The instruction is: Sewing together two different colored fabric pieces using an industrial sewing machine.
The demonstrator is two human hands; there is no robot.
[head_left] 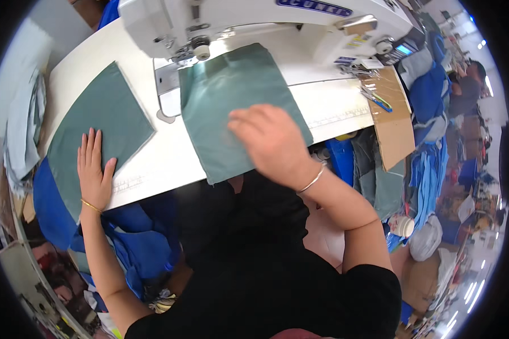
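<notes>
My left hand (95,169) rests flat, fingers stretched out, on a dark green fabric piece (104,107) with a pointed top and a slanted right edge. A second green fabric panel (237,96), roughly rectangular, lies in front of me with its far edge by the needle area of a white sewing machine (147,28). Over this panel's right side is my right hand (268,141), its fingers bent toward the left and their tips smeared by motion. Whether those fingers hold or touch anything cannot be made out.
The white sewing table (181,164) has a ruler scale along its front edge. Brown cardboard (395,127) at the right carries blue-green thread snips (379,100). Blue cloth (144,240) hangs below the left edge; more blue and green pieces hang at the right, near a white cup (401,226).
</notes>
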